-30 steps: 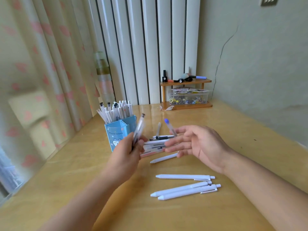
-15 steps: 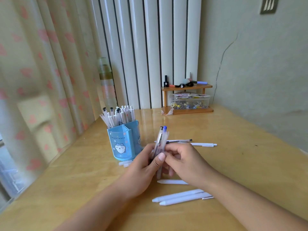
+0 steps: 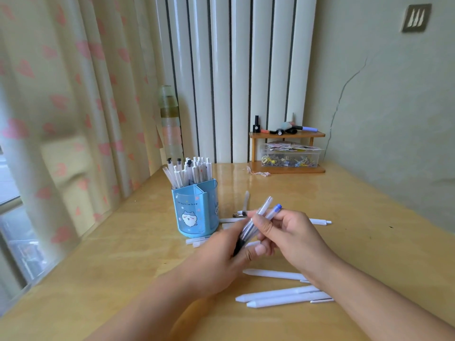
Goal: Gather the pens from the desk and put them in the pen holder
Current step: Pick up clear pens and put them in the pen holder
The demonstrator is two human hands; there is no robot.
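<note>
Desk (image 3: 344, 217): wooden top that carries everything; I place the rest relative to the pen holder.
Pen holder (image 3: 194, 210): blue, with a cartoon cat on its front, upright and divided into compartments. Its rear compartments are crowded with pens standing on end; the front one looks empty from here.
Loose white pens (image 3: 283, 295): three lie well to the near right of the pen holder, close to my right forearm. A couple more poke out just beside its base on the near side, and others lie just right of it, partly hidden by my hands.
Left hand (image 3: 221, 262): to the near right of the pen holder, fingers (image 3: 258, 249) curled around the lower, dark-gripped end of a clear pen (image 3: 253, 223), pinching it firmly.
Right hand (image 3: 290, 237): right of the pen holder, touching my left hand. Its fingers are closed around the shafts of the clear pen and a blue-tipped pen (image 3: 274, 210), both of which stick up and away from me.
Step in hand: gathering, I judge. I am bundling two pens between both hands before loading them.
Next move: I think the bundle should settle into one hand, tips aligned, then travel left over the pen holder and drop into a compartment with room.
Risk: the packed rear compartments could reject another pen.
Remaining: many pens on the desk, so the task is partway done.
</note>
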